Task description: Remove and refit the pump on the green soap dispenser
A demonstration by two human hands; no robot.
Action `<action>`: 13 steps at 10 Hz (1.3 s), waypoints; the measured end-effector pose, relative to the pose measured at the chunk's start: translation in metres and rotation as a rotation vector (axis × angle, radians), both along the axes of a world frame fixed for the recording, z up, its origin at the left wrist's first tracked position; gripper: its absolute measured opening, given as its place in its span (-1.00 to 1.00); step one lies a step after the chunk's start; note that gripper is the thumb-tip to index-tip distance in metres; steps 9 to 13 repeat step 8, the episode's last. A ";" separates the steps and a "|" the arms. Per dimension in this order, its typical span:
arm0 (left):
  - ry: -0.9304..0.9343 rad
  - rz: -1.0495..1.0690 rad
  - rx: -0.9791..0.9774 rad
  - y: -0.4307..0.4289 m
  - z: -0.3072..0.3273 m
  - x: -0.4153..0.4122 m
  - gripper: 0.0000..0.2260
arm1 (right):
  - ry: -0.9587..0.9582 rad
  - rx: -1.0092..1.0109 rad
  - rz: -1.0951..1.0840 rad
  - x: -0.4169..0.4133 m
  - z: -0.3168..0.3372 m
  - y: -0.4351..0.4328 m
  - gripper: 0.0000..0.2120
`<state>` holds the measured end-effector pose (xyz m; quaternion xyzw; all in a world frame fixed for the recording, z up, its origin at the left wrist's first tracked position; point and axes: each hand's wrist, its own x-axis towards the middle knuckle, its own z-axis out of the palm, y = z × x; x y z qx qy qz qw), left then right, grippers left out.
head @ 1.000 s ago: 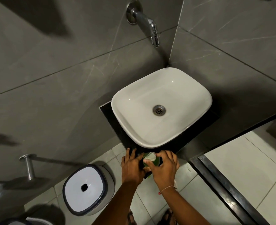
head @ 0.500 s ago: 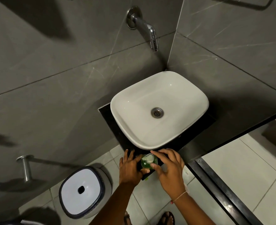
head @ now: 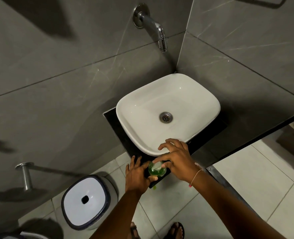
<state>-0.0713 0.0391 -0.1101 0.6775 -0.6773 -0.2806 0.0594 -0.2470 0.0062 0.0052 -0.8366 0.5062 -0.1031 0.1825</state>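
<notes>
The green soap dispenser [head: 157, 171] stands on the front corner of the black counter [head: 135, 150], just below the basin's near rim. Its pale pump [head: 157, 165] sits on top, seen from above. My left hand [head: 138, 175] wraps the bottle's left side, thumb under its front. My right hand [head: 176, 156] comes from the right, thumb and forefinger pinching the pump head, the other fingers spread over the basin rim. Whether the pump is screwed on or loose cannot be told.
A white basin [head: 137, 118] fills the counter, with a chrome wall tap [head: 160, 35] above it. A white-lidded bin [head: 86, 199] stands on the tiled floor at lower left. A chrome wall fitting [head: 25, 176] juts out at the left. My sandalled feet are at the bottom.
My right hand has shifted up and to the right over the pump, its fingers now spread above the basin rim. The left hand stays on the bottle. The camera has tilted slightly.
</notes>
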 end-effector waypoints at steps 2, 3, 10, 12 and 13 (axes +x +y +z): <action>0.006 0.001 0.004 -0.001 0.000 -0.001 -0.38 | 0.142 0.101 0.149 0.001 0.012 -0.016 -0.68; 0.001 0.001 0.010 -0.002 0.001 -0.001 -0.37 | 0.185 0.114 0.211 0.003 0.014 -0.022 -0.65; 0.016 -0.025 0.055 0.000 -0.003 0.003 -0.18 | 0.098 0.174 0.086 -0.003 0.024 -0.014 -0.46; 0.016 -0.025 0.055 0.000 -0.003 0.003 -0.18 | 0.098 0.174 0.086 -0.003 0.024 -0.014 -0.46; 0.016 -0.025 0.055 0.000 -0.003 0.003 -0.18 | 0.098 0.174 0.086 -0.003 0.024 -0.014 -0.46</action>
